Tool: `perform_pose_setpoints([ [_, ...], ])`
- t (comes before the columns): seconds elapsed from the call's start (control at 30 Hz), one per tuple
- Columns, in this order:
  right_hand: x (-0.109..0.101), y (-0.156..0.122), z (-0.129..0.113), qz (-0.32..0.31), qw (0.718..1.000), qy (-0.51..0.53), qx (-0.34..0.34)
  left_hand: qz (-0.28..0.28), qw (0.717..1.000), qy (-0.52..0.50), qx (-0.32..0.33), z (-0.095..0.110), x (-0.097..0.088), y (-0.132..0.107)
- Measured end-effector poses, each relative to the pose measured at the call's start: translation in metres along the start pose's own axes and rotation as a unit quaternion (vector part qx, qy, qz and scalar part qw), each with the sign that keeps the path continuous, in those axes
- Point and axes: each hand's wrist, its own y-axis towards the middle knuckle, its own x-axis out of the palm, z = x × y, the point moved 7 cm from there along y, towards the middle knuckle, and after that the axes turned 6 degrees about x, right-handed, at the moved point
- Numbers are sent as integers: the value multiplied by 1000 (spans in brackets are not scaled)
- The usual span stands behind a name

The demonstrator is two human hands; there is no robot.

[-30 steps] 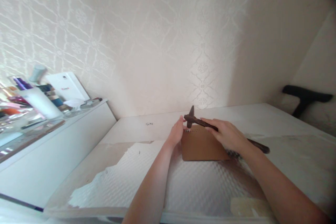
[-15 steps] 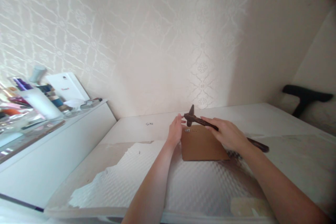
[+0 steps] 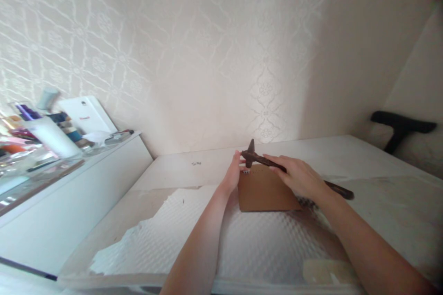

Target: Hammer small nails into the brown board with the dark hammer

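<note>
On the table [image 3: 363,156], near its far edge, a brown board [image 3: 265,193] lies flat on a textured white sheet [image 3: 207,239]. The right hand [image 3: 301,179] is closed around the handle of a dark hammer [image 3: 258,158], whose head hangs just above the board's far left corner. The left hand [image 3: 232,175] rests against that corner, fingers drawn together beside the hammer head; whether they pinch anything cannot be told.

Dark hammer [image 3: 259,159] head above flat brown board [image 3: 263,192]
</note>
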Motion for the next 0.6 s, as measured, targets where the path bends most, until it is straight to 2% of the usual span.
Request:
perform_pose_setpoints([
  [0.23, 4, 1, -1, -17, 1000, 4, -10, -43, 998, -52, 11, 5, 11, -5],
  [0.37, 3, 1, 0, -9, 1000, 9, -6, -35, 999, -33, -24, -1, 9, -4],
  [0.53, 3, 1, 1, -13, 1000, 7, -9, -31, 999, -33, -9, -1, 7, -1],
  [0.6, 2, 1, 1, -8, 1000, 5, -4, -20, 999, -20, -24, -3, 5, -1],
])
